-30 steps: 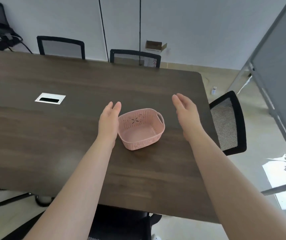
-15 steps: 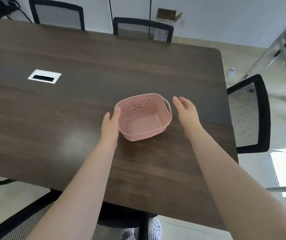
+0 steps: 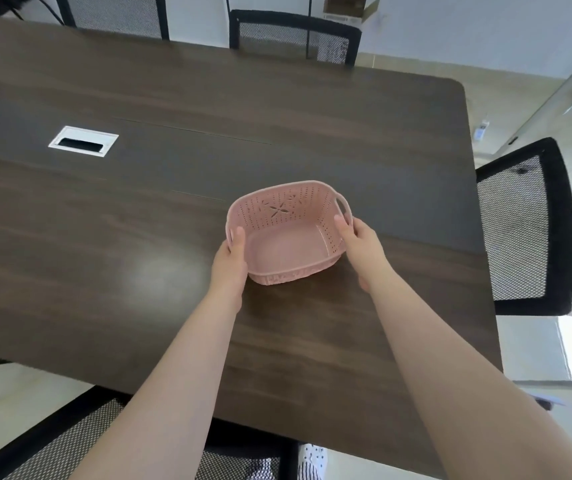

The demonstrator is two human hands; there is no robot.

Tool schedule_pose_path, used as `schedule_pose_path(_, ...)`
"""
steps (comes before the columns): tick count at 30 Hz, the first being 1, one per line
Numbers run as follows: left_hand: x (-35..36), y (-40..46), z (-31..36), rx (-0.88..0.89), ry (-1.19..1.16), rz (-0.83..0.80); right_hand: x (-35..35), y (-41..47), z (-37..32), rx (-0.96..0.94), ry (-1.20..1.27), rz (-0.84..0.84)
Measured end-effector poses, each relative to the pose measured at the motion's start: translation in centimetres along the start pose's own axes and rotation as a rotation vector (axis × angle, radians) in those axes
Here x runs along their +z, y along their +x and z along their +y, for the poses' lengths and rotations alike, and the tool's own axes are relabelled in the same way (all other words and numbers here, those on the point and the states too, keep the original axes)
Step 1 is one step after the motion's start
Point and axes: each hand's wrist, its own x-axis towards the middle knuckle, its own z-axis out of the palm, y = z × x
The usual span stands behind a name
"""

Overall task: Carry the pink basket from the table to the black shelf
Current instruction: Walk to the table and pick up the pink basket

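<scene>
An empty pink basket (image 3: pixel 288 233) with perforated walls and two side handles sits on the dark wooden table (image 3: pixel 139 209), near its right end. My left hand (image 3: pixel 231 263) grips the basket's left rim, thumb hooked over the edge. My right hand (image 3: pixel 359 242) holds the right rim beside the handle, thumb inside. The basket rests on the tabletop. No black shelf shows in this view.
Black mesh chairs stand around the table: one at the right (image 3: pixel 527 226), two at the far side (image 3: pixel 295 38), one at the near edge (image 3: pixel 70 441). A white cable grommet (image 3: pixel 83 140) is set into the tabletop at the left. A cardboard box (image 3: pixel 348 6) lies by the far wall.
Both hands closed in from beside the basket and now grip its left and right rims. The camera has tilted downward and moved closer to the table.
</scene>
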Motion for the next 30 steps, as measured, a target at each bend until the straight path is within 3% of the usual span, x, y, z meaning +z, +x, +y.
schedule_pose_path(13, -0.1, 1.6, -1.1, -0.058, -0.044, -0.031, 1.4, 0.0, 1.5, 0.028, 0.072, 0.022)
schedule_pose_path(30, 2.4, 1.7, 0.9, 0.000, 0.062, -0.271, -1.5, -3.7, 1.3, 0.075, 0.266, 0.320)
